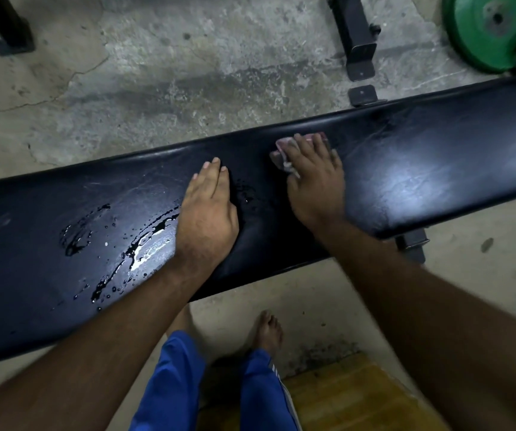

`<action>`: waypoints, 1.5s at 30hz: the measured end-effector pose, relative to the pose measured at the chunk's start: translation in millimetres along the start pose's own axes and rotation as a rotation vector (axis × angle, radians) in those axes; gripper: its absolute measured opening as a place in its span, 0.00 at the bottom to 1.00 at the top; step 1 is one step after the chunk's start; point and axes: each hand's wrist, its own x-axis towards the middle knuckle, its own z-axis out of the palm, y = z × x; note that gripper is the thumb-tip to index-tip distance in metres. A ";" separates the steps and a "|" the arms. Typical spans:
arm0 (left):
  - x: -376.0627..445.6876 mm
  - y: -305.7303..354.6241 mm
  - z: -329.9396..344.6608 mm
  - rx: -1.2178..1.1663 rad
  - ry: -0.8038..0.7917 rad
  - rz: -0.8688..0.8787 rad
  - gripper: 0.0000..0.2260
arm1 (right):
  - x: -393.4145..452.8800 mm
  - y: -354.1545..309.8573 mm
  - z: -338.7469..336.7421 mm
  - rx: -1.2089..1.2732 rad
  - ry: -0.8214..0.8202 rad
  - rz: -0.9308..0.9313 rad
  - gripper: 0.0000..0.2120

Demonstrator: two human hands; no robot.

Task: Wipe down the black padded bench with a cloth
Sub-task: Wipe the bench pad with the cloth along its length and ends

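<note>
The black padded bench point(421, 157) runs across the view from lower left to upper right. Water is pooled and beaded on its left half point(144, 244). My right hand point(315, 178) lies palm-down on a small pinkish cloth point(280, 152), pressing it flat against the pad near the bench's middle; only the cloth's edges show past my fingers. My left hand point(207, 209) rests flat on the pad just left of it, fingers together, holding nothing, at the edge of the wet patch.
Bare concrete floor lies beyond the bench. A black steel frame foot point(356, 42) stands at the back, a green weight plate point(490, 29) at the top right, another black post base point(8, 32) at the top left. A yellowish wooden board point(353, 396) lies by my feet.
</note>
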 end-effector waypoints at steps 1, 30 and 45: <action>-2.4 -1.5 0.4 0.001 0.000 -0.003 0.25 | -9.1 -19.3 5.8 0.018 0.011 0.043 0.30; -50.2 -53.5 -20.4 0.015 0.003 -0.016 0.23 | -121.7 -86.4 38.4 -0.102 -0.086 -0.405 0.33; -33.7 -65.4 -24.9 0.047 0.030 -0.042 0.23 | -15.0 -77.3 33.9 -0.120 0.102 0.008 0.32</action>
